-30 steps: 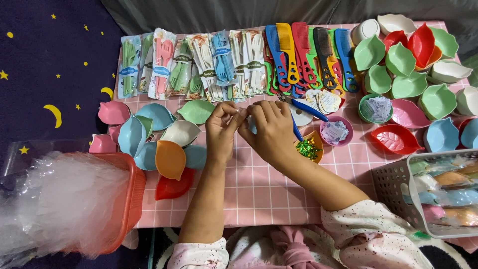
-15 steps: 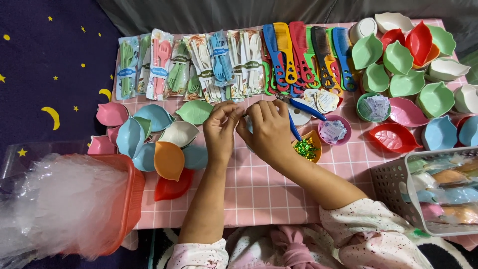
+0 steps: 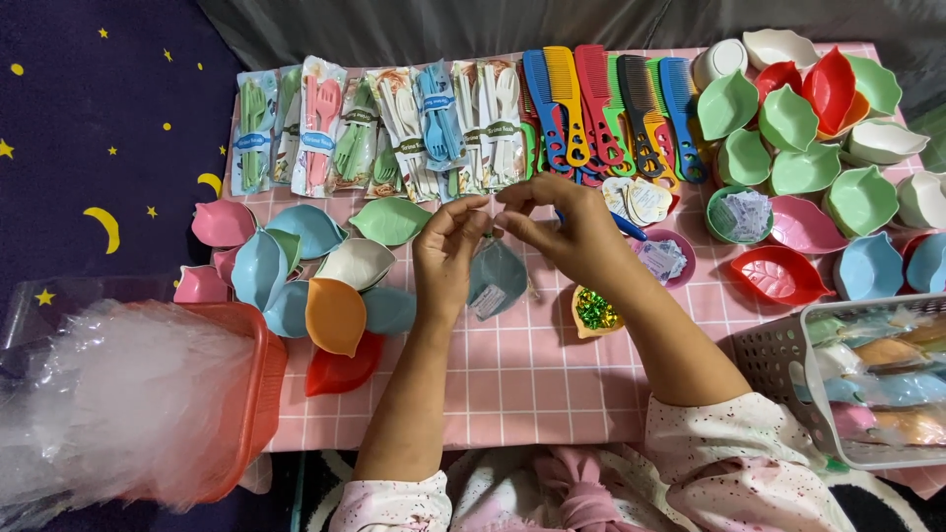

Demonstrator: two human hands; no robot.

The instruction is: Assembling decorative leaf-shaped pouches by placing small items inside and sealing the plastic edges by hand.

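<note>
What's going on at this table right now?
A person's left hand and right hand are raised together over a pink checked cloth, pinching something small above a teal leaf-shaped dish. Around them lie more leaf dishes, coloured combs and packed cutlery sets. An orange basket holds clear plastic bags.

Two bare arms reach in from the bottom edge, seen from above. The left hand [image 3: 445, 258] and right hand [image 3: 572, 234] wear no gloves, rings, bracelets or watch that can be seen. Both forearms are uncovered from wrist to near the elbow. The left sleeve [image 3: 394, 500] and right sleeve [image 3: 729, 443] are loose, pale cream or pinkish fabric, scattered with small dark and reddish specks. Between the sleeves, at the person's front, lies a bunched pink cloth [image 3: 581, 493], gathered into folds like a knot.
</note>
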